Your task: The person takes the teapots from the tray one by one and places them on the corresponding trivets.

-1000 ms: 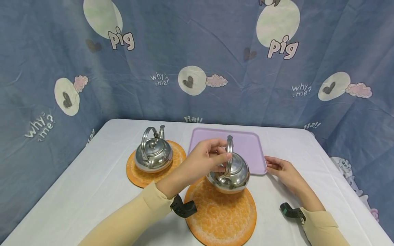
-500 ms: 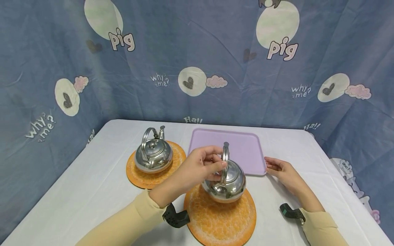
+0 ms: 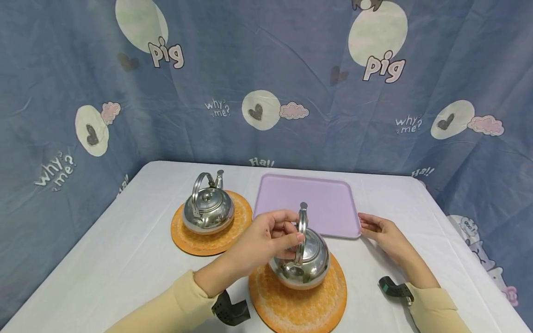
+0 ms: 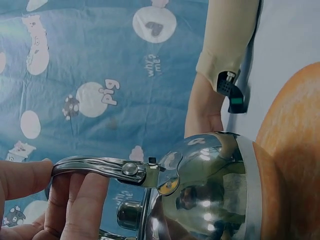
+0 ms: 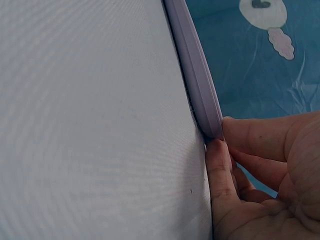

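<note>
My left hand (image 3: pixel 266 236) grips the arched handle of a shiny steel kettle (image 3: pixel 306 270). Beneath this kettle lies the nearer round orange mat (image 3: pixel 312 307); whether its base touches the mat I cannot tell. The left wrist view shows thumb and fingers around the handle (image 4: pixel 100 166), beside the kettle's rounded body (image 4: pixel 210 192). At the near right corner of a lilac tray (image 3: pixel 310 199), my right hand (image 3: pixel 385 236) rests its fingertips against the edge. In the right wrist view, fairly straight fingers touch the tray's rim (image 5: pixel 197 75).
A second steel kettle (image 3: pixel 210 210) stands on another orange mat (image 3: pixel 187 238) to the left. White cloth (image 3: pixel 137 259) covers the table. A blue printed curtain (image 3: pixel 316 138) hangs behind and along the sides.
My left hand has carried the kettle down and toward me, from the tray's near edge to over the nearer mat. The right hand and the tray stay in place.
</note>
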Demonstrator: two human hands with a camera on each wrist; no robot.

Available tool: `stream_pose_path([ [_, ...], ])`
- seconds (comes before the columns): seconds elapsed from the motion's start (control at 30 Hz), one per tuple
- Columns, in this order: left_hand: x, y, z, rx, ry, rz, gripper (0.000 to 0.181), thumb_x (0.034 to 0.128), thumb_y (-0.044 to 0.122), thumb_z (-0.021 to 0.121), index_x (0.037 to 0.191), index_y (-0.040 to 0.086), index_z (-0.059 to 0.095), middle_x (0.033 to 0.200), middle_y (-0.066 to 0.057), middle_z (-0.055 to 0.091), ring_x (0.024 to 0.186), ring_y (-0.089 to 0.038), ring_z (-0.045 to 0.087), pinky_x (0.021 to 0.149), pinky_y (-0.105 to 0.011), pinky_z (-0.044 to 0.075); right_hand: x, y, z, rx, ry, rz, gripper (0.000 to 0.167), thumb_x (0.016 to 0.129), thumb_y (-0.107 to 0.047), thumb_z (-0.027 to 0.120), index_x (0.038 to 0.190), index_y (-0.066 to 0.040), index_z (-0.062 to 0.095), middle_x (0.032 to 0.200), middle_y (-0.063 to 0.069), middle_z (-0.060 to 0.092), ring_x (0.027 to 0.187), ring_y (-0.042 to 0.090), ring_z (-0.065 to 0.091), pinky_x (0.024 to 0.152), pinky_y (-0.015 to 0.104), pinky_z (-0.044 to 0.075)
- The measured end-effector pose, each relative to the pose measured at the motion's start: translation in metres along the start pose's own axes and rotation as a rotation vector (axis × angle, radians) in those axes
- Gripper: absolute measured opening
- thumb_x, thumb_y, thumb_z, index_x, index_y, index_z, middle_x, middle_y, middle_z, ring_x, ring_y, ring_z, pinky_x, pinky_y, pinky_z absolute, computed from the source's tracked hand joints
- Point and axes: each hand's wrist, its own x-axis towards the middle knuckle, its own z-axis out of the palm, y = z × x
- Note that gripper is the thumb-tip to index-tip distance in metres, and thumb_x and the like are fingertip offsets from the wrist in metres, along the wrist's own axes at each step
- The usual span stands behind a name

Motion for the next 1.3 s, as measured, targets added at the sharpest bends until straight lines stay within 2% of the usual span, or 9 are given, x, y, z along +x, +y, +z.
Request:
stream_pose_path([
  [0.5,-0.012,-0.007,0.012,-0.040,-0.015,0.008,0.035,0.1031,0.004,0.070,0.133,-0.010,0.057,0.092,0.003,0.068,0.079,-0.007,0.069,0.082,-0.038,0.068,0.001,0.000,0.001,0.005,0.006,0.004,0.060,0.106,-0.006,0.066,0.156,0.017,0.041,0.148,0.036,0.057,0.105,-0.017,0.057,0.090,0.004,0.050],
  [0.8,-0.013,-0.013,0.017,-0.053,-0.009,0.013,0.037,0.1023,0.004,0.071,0.133,-0.010,0.057,0.091,0.003,0.068,0.079,-0.006,0.069,0.080,-0.036,0.068,0.000,0.001,0.001,0.009,0.008,0.006,0.060,0.106,-0.005,0.066,0.155,0.017,0.041,0.147,0.036,0.057,0.105,-0.017,0.057,0.090,0.004,0.050],
  [0.93,-0.014,-0.015,0.020,-0.063,-0.013,0.009,0.036,0.1011,0.003,0.072,0.131,-0.010,0.058,0.091,0.003,0.069,0.081,-0.006,0.069,0.078,-0.032,0.068,-0.001,0.002,0.002,0.008,0.011,-0.003,0.059,0.106,-0.004,0.066,0.154,0.019,0.041,0.145,0.036,0.058,0.105,-0.015,0.057,0.089,0.005,0.051],
  [1.1,-0.017,-0.018,0.021,-0.044,-0.024,0.020,0.038,0.1007,0.004,0.072,0.132,-0.011,0.058,0.092,0.000,0.070,0.083,-0.006,0.068,0.075,-0.025,0.066,-0.002,0.003,0.002,0.007,0.012,-0.011,0.058,0.106,-0.003,0.066,0.154,0.020,0.042,0.144,0.036,0.059,0.104,-0.016,0.057,0.089,0.005,0.051],
  [1.3,-0.017,-0.020,0.021,-0.002,-0.014,0.040,0.042,0.1002,0.006,0.073,0.136,-0.011,0.058,0.093,-0.002,0.072,0.082,-0.005,0.069,0.073,-0.023,0.065,0.000,0.002,0.001,0.001,0.014,-0.014,0.058,0.106,-0.004,0.066,0.154,0.019,0.042,0.144,0.035,0.060,0.104,-0.017,0.057,0.089,0.005,0.051],
])
